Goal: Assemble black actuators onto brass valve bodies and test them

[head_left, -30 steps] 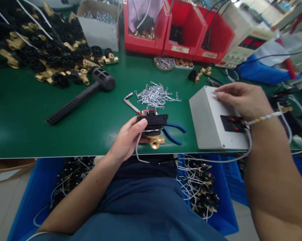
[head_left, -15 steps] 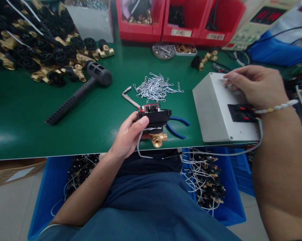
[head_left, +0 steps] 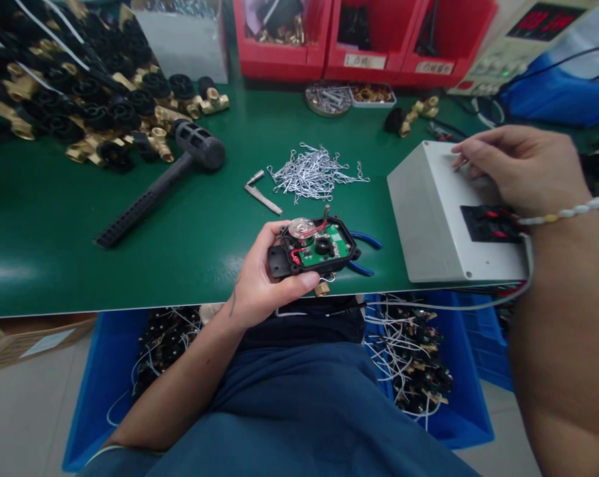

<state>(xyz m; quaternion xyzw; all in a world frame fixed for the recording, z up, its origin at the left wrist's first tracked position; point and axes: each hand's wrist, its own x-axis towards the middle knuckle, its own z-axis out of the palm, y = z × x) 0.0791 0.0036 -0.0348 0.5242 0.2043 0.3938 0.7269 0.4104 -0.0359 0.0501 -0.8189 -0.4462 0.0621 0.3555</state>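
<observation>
My left hand (head_left: 260, 281) grips the open valve housing (head_left: 315, 246) at lower centre of the frame, circuit board up, while my right hand (head_left: 521, 165) rests curled on the white test box (head_left: 431, 218) at right, fingers pressing its top. I judge this the testing step; next I need a steady hold and a look at the board.

Red digits glow on the display of the bench meter (head_left: 543, 21), far beyond the right hand (head_left: 521, 169), but they are too blurred to read. The white labels on the red bins (head_left: 364, 61), well beyond the left hand (head_left: 260, 278), carry small marks, likewise illegible.
</observation>
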